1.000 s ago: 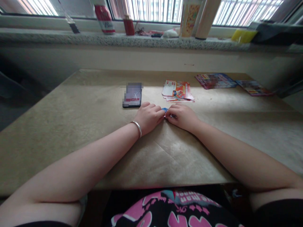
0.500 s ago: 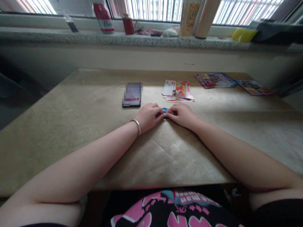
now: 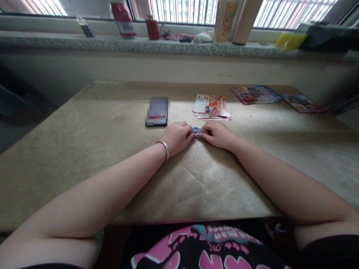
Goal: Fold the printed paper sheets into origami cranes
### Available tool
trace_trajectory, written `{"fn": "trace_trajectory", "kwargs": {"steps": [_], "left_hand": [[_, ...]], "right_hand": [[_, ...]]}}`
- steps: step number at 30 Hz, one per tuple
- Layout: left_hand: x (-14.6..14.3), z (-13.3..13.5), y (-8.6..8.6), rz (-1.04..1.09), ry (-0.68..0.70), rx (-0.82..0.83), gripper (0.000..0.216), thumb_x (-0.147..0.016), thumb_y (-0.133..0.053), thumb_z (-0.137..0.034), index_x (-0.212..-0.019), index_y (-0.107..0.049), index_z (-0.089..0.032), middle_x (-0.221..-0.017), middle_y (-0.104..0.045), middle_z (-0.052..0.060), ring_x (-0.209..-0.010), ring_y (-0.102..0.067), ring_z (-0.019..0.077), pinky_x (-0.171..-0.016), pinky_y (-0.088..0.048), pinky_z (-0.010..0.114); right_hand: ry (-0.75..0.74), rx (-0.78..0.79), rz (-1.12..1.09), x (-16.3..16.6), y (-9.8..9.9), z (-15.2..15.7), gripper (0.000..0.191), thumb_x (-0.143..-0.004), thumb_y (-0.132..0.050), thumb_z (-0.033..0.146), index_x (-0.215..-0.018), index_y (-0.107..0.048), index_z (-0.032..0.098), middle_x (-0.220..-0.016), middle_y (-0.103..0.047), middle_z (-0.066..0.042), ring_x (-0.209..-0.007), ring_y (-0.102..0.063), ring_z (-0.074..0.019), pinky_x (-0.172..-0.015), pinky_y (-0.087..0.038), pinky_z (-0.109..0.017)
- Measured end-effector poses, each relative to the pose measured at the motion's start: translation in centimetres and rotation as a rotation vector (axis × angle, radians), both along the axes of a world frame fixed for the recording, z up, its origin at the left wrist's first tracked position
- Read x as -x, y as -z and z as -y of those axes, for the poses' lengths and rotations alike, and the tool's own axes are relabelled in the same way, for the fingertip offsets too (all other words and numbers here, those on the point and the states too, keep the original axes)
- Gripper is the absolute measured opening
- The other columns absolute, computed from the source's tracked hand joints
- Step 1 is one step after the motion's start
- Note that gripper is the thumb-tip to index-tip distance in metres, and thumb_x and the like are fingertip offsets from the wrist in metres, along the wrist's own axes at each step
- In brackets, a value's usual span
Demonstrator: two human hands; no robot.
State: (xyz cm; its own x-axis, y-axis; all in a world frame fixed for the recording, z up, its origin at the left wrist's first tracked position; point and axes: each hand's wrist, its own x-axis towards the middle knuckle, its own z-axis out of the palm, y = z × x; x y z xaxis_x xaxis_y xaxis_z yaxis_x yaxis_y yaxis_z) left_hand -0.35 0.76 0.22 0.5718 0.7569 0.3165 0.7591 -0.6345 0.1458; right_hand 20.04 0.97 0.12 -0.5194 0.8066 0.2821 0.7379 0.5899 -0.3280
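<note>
Between my two hands, on the tabletop, is a small blue patterned piece (image 3: 196,133) with a whitish, shiny lower edge; its exact kind I cannot make out. My left hand (image 3: 178,136), with a silver bangle at the wrist, pinches its left side with bent fingers. At the right side, my right hand (image 3: 215,133) grips it between thumb and fingertips. Fingers cover both ends of the piece. Just beyond my hands lies a stack of red and white printed cards (image 3: 211,106). A dark tablet or phone (image 3: 157,112), partly blurred out, rests left of them.
The beige-covered table (image 3: 84,149) reaches to the wall. Colourful printed sheets (image 3: 256,94) lie in a pile at the far right, with another pile (image 3: 303,103) beside it. On the stone windowsill (image 3: 168,45) stand a red-labelled bottle (image 3: 123,20), a small red bottle (image 3: 152,28) and a yellow object (image 3: 291,40).
My hands have drawn slightly apart, the right one shifting a little to the right. More of the blue piece shows between them.
</note>
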Motion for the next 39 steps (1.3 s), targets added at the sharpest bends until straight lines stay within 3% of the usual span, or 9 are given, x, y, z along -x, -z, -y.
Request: {"fn": "trace_trajectory", "kwargs": {"steps": [5,15,30,39], "left_hand": [[-0.2,0.3,-0.1,-0.065,-0.003,-0.081,0.024,-0.092,-0.051,-0.031,-0.083,-0.066,-0.014,-0.089,-0.063,0.009,-0.081,-0.059,0.021,-0.075,-0.046,0.034],[-0.4,-0.3,-0.2,-0.037,-0.043,0.075,0.022,-0.092,-0.053,-0.033,-0.086,-0.066,-0.015,-0.089,-0.062,0.008,-0.086,-0.058,0.0213,-0.079,-0.044,0.032],[-0.9,-1.0,-1.3,-0.186,-0.072,0.134,0.027,-0.091,-0.051,-0.037,-0.082,-0.068,-0.016,-0.086,-0.063,0.007,-0.081,-0.06,0.0196,-0.071,-0.043,0.029],[-0.9,-0.5,-0.4,-0.158,-0.065,0.035,0.024,-0.092,-0.049,-0.033,-0.087,-0.065,-0.015,-0.09,-0.062,0.009,-0.085,-0.059,0.0226,-0.075,-0.045,0.032]], "right_hand": [[0.031,-0.013,0.019,0.0,0.2,-0.1,0.02,-0.084,-0.058,0.032,-0.071,-0.064,0.018,-0.069,-0.062,-0.003,-0.064,-0.05,-0.0145,-0.062,-0.032,-0.027],[0.193,-0.028,0.131,0.8,-0.4,0.7,0.024,-0.085,-0.056,0.036,-0.072,-0.066,0.018,-0.076,-0.067,-0.006,-0.073,-0.056,-0.0177,-0.068,-0.034,-0.03],[0.2,-0.009,0.144,0.7,-0.1,0.0,0.024,-0.085,-0.057,0.036,-0.074,-0.067,0.018,-0.079,-0.068,-0.007,-0.077,-0.058,-0.0192,-0.069,-0.036,-0.03],[0.23,0.0,0.124,0.9,-0.1,0.1,0.023,-0.083,-0.059,0.037,-0.072,-0.068,0.019,-0.077,-0.068,-0.006,-0.073,-0.057,-0.0181,-0.067,-0.035,-0.03]]}}
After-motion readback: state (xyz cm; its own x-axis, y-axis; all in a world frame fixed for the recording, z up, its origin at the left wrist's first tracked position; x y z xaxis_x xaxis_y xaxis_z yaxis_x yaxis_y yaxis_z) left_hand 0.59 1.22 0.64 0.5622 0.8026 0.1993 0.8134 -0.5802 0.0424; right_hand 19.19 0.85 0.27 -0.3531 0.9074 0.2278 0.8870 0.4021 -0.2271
